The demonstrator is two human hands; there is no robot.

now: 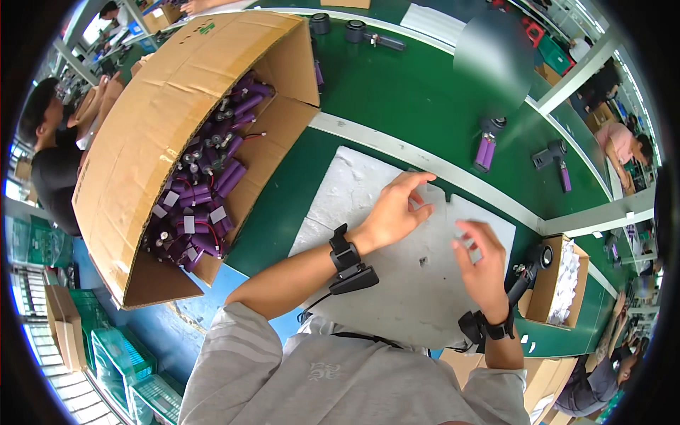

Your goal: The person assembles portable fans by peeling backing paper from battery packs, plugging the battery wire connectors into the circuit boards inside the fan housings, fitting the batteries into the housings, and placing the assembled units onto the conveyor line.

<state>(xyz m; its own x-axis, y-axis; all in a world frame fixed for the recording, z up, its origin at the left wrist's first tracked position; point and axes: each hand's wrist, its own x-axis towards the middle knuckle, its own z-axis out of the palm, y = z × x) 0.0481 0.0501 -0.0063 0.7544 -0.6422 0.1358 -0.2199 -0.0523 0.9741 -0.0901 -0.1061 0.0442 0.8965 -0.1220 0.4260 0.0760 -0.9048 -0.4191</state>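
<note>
Above a worn white foam sheet (340,185) on the green workbench, my left hand (398,211) hovers with thumb and fingers apart and nothing between them. To its right my right hand (484,265) is raised over the sheet, its fingers curved, apart and holding nothing. Black straps with small devices go round both wrists. Nearest my right hand, a dark handheld device (528,275) with a round head lies at the sheet's right edge. On my left, a large cardboard box (180,85) rests on its side, its opening showing many purple battery packs (212,188) with red wires.
Beyond the pale rail (418,157), a device with purple cells (486,145) and another similar one (552,157) lie on the green belt. A small carton (577,283) of white pieces stands at right. Green crates (124,354) sit on the floor at left. Other people work around.
</note>
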